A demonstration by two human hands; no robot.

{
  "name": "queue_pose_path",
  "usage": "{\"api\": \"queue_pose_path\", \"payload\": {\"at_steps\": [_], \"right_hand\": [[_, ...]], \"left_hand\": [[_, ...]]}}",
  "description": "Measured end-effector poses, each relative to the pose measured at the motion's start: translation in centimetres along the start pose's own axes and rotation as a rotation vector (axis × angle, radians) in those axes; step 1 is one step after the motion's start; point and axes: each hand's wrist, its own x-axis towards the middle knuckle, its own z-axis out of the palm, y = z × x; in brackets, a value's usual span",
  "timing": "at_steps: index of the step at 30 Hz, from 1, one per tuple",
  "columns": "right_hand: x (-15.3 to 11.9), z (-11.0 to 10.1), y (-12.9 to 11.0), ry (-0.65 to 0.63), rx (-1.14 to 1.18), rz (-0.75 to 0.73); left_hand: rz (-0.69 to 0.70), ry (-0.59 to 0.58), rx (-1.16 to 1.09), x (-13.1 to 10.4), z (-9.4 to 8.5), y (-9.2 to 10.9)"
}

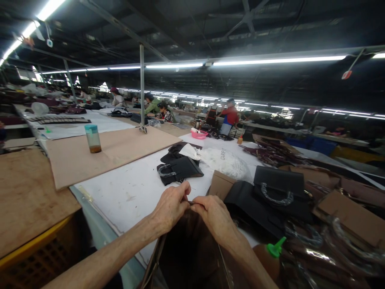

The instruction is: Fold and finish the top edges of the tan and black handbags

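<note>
A dark brown bag (192, 249) lies open toward me at the near edge of the white table (126, 188). My left hand (171, 206) and my right hand (213, 214) meet at its far rim, and both pinch the same spot of the edge between fingers and thumb. The bag's inside is dark and I cannot see into it. Just beyond my hands lies a black handbag (180, 168) with a wrapped handle.
Black and brown bags with wrapped handles (279, 188) pile up at right, with cardboard pieces (351, 216). A green-capped bottle (275, 251) stands by my right forearm. A jar with a teal lid (93, 138) stands on cardboard at left. Other people work at far tables.
</note>
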Motion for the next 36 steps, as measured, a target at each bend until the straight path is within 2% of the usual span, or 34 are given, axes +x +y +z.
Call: {"api": "queue_pose_path", "payload": {"at_steps": [4, 9, 14, 20, 26, 28, 33, 36], "right_hand": [[0.0, 0.5, 0.0, 0.021, -0.029, 0.017], [-0.1, 0.5, -0.3, 0.052, -0.089, 0.045], [-0.7, -0.8, -2.4, 0.019, -0.193, 0.083], [-2.0, -0.3, -3.2, -0.027, -0.275, 0.138], [-2.7, 0.4, -2.4, -0.008, -0.266, 0.195], [-2.8, 0.2, -2.3, -0.010, -0.235, 0.195], [-3.1, 0.2, -2.0, 0.008, -0.189, 0.200], [-3.1, 0.4, -1.7, 0.018, -0.188, 0.196]], "left_hand": [[-0.001, -0.050, -0.024, 0.2, -0.5, -0.2], [-0.092, -0.143, -0.073, -0.8, -2.5, -0.5], [-0.190, -0.224, -0.327, -2.6, -4.1, -1.2], [-0.189, -0.447, -0.640, -2.2, -3.9, -2.9], [-0.166, -0.605, -0.751, -1.2, -3.5, -3.9], [-0.147, -0.618, -0.764, -1.3, -3.5, -3.7], [-0.098, -0.515, -0.646, -1.7, -4.1, -3.0], [-0.093, -0.494, -0.585, -1.6, -4.1, -2.8]]}}
